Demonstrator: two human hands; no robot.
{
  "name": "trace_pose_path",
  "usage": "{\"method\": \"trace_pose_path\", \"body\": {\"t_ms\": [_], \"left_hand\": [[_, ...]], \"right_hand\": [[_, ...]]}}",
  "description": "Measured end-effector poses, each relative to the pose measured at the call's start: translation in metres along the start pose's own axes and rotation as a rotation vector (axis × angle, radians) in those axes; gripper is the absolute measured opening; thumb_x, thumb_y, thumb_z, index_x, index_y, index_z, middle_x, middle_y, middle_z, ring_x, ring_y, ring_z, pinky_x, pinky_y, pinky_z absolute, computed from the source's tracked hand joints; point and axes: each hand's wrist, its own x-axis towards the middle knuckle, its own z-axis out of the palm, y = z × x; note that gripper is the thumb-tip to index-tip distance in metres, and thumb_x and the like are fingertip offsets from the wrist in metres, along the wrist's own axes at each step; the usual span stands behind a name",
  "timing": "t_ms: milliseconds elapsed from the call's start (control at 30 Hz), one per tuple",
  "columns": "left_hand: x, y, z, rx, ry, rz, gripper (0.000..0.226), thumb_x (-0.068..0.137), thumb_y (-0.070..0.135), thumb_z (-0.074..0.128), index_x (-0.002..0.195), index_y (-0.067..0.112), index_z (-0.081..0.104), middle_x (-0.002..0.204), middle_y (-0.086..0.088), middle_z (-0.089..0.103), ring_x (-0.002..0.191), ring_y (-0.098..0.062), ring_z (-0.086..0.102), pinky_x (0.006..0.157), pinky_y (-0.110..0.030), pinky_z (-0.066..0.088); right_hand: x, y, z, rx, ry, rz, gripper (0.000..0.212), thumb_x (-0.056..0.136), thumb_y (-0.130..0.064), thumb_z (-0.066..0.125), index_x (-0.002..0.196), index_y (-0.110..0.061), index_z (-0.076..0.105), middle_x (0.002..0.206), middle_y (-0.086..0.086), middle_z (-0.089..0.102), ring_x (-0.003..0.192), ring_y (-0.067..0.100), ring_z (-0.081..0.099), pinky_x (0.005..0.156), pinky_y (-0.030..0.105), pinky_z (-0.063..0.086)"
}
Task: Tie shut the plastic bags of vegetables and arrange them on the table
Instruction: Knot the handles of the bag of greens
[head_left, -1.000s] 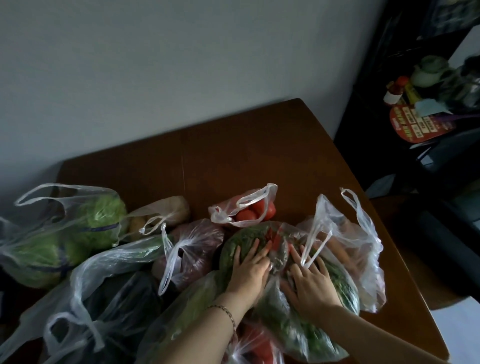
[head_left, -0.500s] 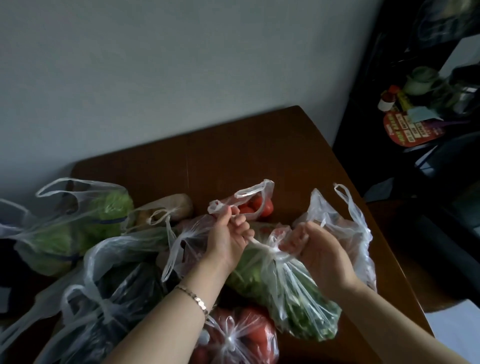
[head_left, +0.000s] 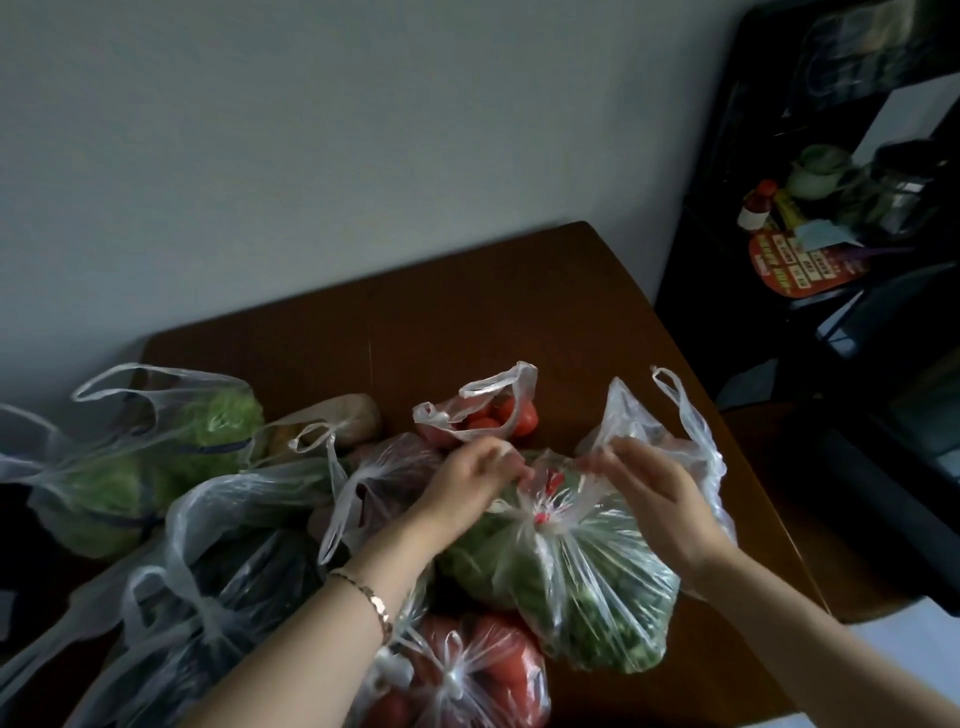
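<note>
Handles pulled apart a moment ago, the left hand (head_left: 467, 480) and right hand (head_left: 657, 499) now meet over the bag of greens (head_left: 582, 582) on the table (head_left: 467, 322), near side, left fingers (head_left: 506, 465) pinching plastic, right fingers (head_left: 605, 457) too blurred to judge; knot apparently half-made.

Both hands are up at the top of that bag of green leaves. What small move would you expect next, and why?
Probably pulling the handles apart to cinch a knot. The left hand and right hand flank the gathered neck of the greens bag; the left seems to pinch plastic, the right's fingers are blurred. No finished knot shows there, unlike the tied tomato bag nearby.
</note>
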Motion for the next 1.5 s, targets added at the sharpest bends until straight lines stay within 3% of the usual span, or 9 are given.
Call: {"method": "trace_pose_path", "body": {"t_ms": [133, 333, 500, 667, 867, 1033, 1200, 1400, 1500], "left_hand": [[-0.007, 0.003, 0.027, 0.254, -0.118, 0.064, 0.024, 0.083, 0.022, 0.063, 0.067, 0.035, 0.05, 0.069, 0.02, 0.054, 0.062, 0.015, 0.049, 0.059, -0.006, 0.035], [-0.007, -0.003, 0.036, -0.258, 0.152, -0.107, 0.018, 0.079, 0.012, 0.07, 0.069, 0.025, 0.062, 0.061, 0.012, 0.064, 0.063, -0.002, 0.06, 0.064, -0.017, 0.046], [-0.009, -0.002, 0.036, -0.361, 0.197, -0.204, 0.012, 0.082, 0.012, 0.067, 0.076, 0.021, 0.063, 0.067, 0.004, 0.061, 0.057, -0.006, 0.05, 0.057, -0.017, 0.041], [-0.012, -0.001, 0.039, -0.489, 0.181, -0.241, 0.011, 0.083, 0.009, 0.065, 0.076, 0.018, 0.063, 0.066, 0.0, 0.061, 0.051, -0.007, 0.041, 0.055, -0.015, 0.038], [-0.019, -0.001, 0.024, -0.291, 0.292, -0.063, 0.011, 0.091, 0.017, 0.054, 0.083, 0.016, 0.061, 0.07, 0.002, 0.057, 0.07, -0.011, 0.056, 0.062, -0.01, 0.047], [-0.026, 0.02, 0.014, -0.025, 0.201, 0.124, 0.014, 0.09, 0.015, 0.056, 0.088, 0.012, 0.07, 0.067, 0.011, 0.061, 0.062, 0.006, 0.056, 0.062, -0.005, 0.041], [-0.015, 0.044, 0.021, -0.452, 0.038, -0.095, 0.012, 0.09, 0.006, 0.055, 0.092, 0.007, 0.066, 0.078, -0.003, 0.063, 0.071, -0.008, 0.061, 0.077, -0.024, 0.054], [-0.001, 0.048, 0.023, -0.747, -0.062, -0.243, 0.016, 0.093, -0.001, 0.046, 0.095, -0.003, 0.062, 0.092, -0.013, 0.063, 0.084, -0.02, 0.063, 0.075, -0.03, 0.058], [0.007, 0.033, 0.01, -0.372, 0.039, -0.168, 0.016, 0.093, 0.012, 0.051, 0.091, 0.008, 0.066, 0.095, -0.01, 0.068, 0.09, -0.021, 0.066, 0.08, -0.028, 0.056]], "right_hand": [[0.02, -0.019, 0.011, -0.3, -0.007, -0.177, 0.022, 0.09, -0.023, 0.052, 0.088, -0.009, 0.068, 0.09, -0.001, 0.063, 0.082, 0.005, 0.058, 0.072, 0.019, 0.046], [0.017, 0.007, 0.025, 0.032, 0.094, 0.006, 0.009, 0.081, -0.011, 0.066, 0.088, -0.015, 0.061, 0.079, -0.007, 0.066, 0.071, 0.003, 0.063, 0.061, 0.01, 0.049], [0.001, 0.046, 0.041, -0.354, -0.062, -0.098, 0.017, 0.088, -0.009, 0.058, 0.1, -0.01, 0.069, 0.09, -0.009, 0.061, 0.081, 0.0, 0.057, 0.074, 0.006, 0.043], [0.008, 0.054, 0.049, -0.365, -0.088, -0.185, 0.016, 0.088, -0.01, 0.057, 0.095, -0.004, 0.07, 0.09, -0.006, 0.055, 0.08, -0.004, 0.049, 0.074, 0.001, 0.037], [0.017, 0.047, 0.056, 0.076, 0.111, 0.262, 0.028, 0.092, -0.016, 0.05, 0.071, -0.008, 0.066, 0.07, 0.006, 0.065, 0.06, 0.01, 0.054, 0.056, 0.021, 0.04], [0.023, 0.04, 0.063, -0.31, 0.043, 0.097, 0.027, 0.089, -0.009, 0.05, 0.065, -0.012, 0.059, 0.063, 0.002, 0.058, 0.063, 0.019, 0.053, 0.055, 0.027, 0.034], [0.018, 0.043, 0.067, -0.661, 0.01, -0.174, 0.026, 0.083, -0.016, 0.046, 0.075, 0.002, 0.064, 0.079, 0.019, 0.064, 0.075, 0.033, 0.057, 0.061, 0.031, 0.034], [0.016, 0.051, 0.062, -0.415, -0.082, -0.105, 0.039, 0.087, -0.026, 0.06, 0.051, -0.014, 0.052, 0.051, -0.008, 0.046, 0.045, 0.006, 0.042, 0.049, 0.019, 0.032], [0.015, 0.052, 0.067, -0.276, -0.039, 0.005, 0.046, 0.088, -0.027, 0.059, 0.047, -0.02, 0.039, 0.046, -0.009, 0.038, 0.04, 0.005, 0.035, 0.045, 0.019, 0.028]]}}
